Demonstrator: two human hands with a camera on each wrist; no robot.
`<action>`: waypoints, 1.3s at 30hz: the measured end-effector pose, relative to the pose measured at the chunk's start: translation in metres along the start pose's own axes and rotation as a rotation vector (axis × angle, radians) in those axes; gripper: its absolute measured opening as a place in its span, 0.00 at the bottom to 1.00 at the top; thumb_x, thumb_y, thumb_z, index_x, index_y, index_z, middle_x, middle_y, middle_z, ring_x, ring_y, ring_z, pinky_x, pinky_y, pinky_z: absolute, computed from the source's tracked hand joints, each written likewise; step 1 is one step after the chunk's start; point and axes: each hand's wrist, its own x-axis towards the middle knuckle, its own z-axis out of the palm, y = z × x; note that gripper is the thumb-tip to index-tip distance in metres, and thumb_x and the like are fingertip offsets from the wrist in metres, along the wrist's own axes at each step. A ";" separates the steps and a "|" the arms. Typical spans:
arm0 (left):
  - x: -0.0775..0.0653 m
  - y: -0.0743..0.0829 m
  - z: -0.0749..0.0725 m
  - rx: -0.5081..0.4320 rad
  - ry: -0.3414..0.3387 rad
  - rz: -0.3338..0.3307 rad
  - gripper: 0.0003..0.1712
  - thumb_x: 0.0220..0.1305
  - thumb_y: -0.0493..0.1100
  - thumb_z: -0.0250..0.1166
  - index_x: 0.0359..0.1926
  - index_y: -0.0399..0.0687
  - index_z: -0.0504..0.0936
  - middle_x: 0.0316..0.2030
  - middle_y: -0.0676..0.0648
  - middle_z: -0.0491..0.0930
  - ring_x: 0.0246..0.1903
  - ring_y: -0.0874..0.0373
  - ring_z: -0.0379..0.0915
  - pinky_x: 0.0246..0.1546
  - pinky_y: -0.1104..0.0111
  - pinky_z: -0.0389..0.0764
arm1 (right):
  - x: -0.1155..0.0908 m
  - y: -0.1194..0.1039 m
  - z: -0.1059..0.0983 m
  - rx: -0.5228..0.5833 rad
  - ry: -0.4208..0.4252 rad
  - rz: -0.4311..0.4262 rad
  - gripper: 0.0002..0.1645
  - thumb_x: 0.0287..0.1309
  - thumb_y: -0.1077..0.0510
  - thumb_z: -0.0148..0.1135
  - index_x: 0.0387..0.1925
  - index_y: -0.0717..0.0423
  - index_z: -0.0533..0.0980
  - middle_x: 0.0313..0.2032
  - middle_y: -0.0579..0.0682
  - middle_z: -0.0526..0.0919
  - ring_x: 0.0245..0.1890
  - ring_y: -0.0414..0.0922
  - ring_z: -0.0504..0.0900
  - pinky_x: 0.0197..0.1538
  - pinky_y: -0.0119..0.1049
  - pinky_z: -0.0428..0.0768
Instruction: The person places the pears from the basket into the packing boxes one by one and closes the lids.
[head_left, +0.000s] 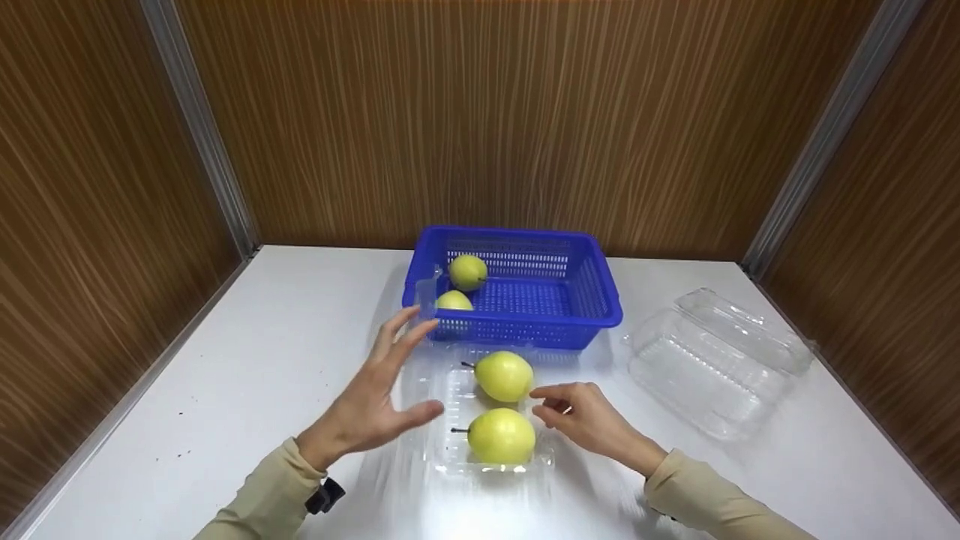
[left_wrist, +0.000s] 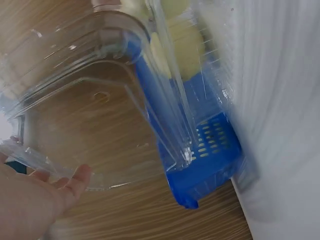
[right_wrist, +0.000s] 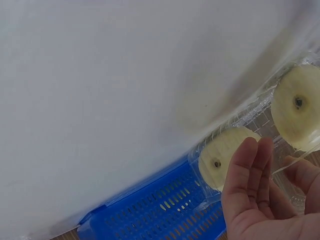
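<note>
Two yellow-green pears, the upper one (head_left: 504, 376) and the lower one (head_left: 502, 436), lie in a clear plastic clamshell box (head_left: 450, 457) with stems to the left. Its clear lid (left_wrist: 100, 125) stands raised on the left side. My left hand (head_left: 375, 405) is at the lid, with fingers and thumb spread wide; the clear plastic makes exact contact hard to see. Beside the pears, at the box's right side, my right hand (head_left: 589, 420) has loosely bent fingers, with a gap between thumb and index finger. In the right wrist view, the box's thin rim (right_wrist: 287, 167) passes near the thumb.
Behind the box stands a blue plastic basket (head_left: 600, 315) with two more pears, one at the back (head_left: 468, 272) and one at the front (head_left: 454, 301). Another clear clamshell box (head_left: 712, 367) lies open on the right of the white table (head_left: 247, 375). Wood-grain panels enclose three sides.
</note>
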 end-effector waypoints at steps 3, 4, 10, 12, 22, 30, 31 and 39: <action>0.003 0.003 0.009 0.061 -0.025 0.032 0.56 0.54 0.61 0.69 0.77 0.63 0.48 0.77 0.44 0.44 0.74 0.41 0.48 0.62 0.36 0.64 | 0.000 0.000 0.000 -0.001 0.000 -0.001 0.18 0.63 0.60 0.62 0.49 0.69 0.80 0.28 0.55 0.87 0.26 0.36 0.82 0.32 0.28 0.82; 0.004 0.004 0.012 0.078 -0.029 0.047 0.57 0.53 0.60 0.70 0.78 0.62 0.47 0.77 0.44 0.44 0.75 0.43 0.47 0.63 0.38 0.64 | 0.000 0.000 0.000 -0.001 0.000 0.000 0.18 0.63 0.60 0.62 0.49 0.69 0.80 0.28 0.55 0.87 0.26 0.36 0.83 0.32 0.28 0.82; 0.007 0.008 0.031 0.211 -0.050 0.141 0.56 0.52 0.62 0.71 0.77 0.58 0.51 0.77 0.42 0.44 0.76 0.46 0.42 0.67 0.44 0.62 | -0.002 0.000 -0.002 0.016 -0.004 0.000 0.19 0.63 0.58 0.63 0.50 0.68 0.79 0.29 0.56 0.88 0.27 0.43 0.86 0.33 0.29 0.83; 0.008 0.009 0.038 0.258 -0.069 0.169 0.54 0.54 0.64 0.69 0.76 0.58 0.54 0.76 0.42 0.45 0.76 0.46 0.43 0.68 0.44 0.61 | -0.002 0.000 -0.002 0.026 -0.004 0.003 0.18 0.63 0.58 0.63 0.49 0.68 0.80 0.29 0.56 0.88 0.27 0.46 0.86 0.34 0.29 0.83; 0.010 0.012 0.061 0.339 -0.244 0.268 0.48 0.57 0.64 0.65 0.75 0.63 0.56 0.77 0.41 0.45 0.76 0.43 0.43 0.70 0.44 0.59 | -0.002 0.000 0.001 0.078 0.009 0.028 0.10 0.61 0.60 0.64 0.42 0.62 0.79 0.29 0.56 0.88 0.27 0.51 0.87 0.31 0.28 0.83; 0.008 0.009 0.072 0.416 -0.320 0.305 0.48 0.60 0.67 0.61 0.76 0.64 0.52 0.75 0.42 0.51 0.74 0.45 0.49 0.69 0.45 0.60 | -0.001 0.005 -0.001 0.124 0.090 0.029 0.13 0.61 0.64 0.64 0.46 0.64 0.74 0.29 0.59 0.86 0.27 0.53 0.86 0.31 0.33 0.84; 0.008 0.008 0.073 0.429 -0.319 0.320 0.48 0.60 0.68 0.61 0.76 0.63 0.53 0.75 0.42 0.53 0.74 0.45 0.50 0.70 0.46 0.60 | -0.001 0.005 -0.001 0.142 0.088 0.043 0.14 0.61 0.64 0.63 0.47 0.65 0.73 0.29 0.59 0.86 0.27 0.52 0.86 0.30 0.34 0.85; 0.006 0.006 0.079 0.495 -0.340 0.368 0.47 0.59 0.68 0.61 0.74 0.57 0.60 0.73 0.42 0.58 0.73 0.44 0.53 0.71 0.47 0.59 | 0.003 0.001 -0.006 0.395 0.012 0.296 0.31 0.65 0.64 0.56 0.67 0.70 0.61 0.32 0.56 0.83 0.32 0.46 0.84 0.35 0.41 0.86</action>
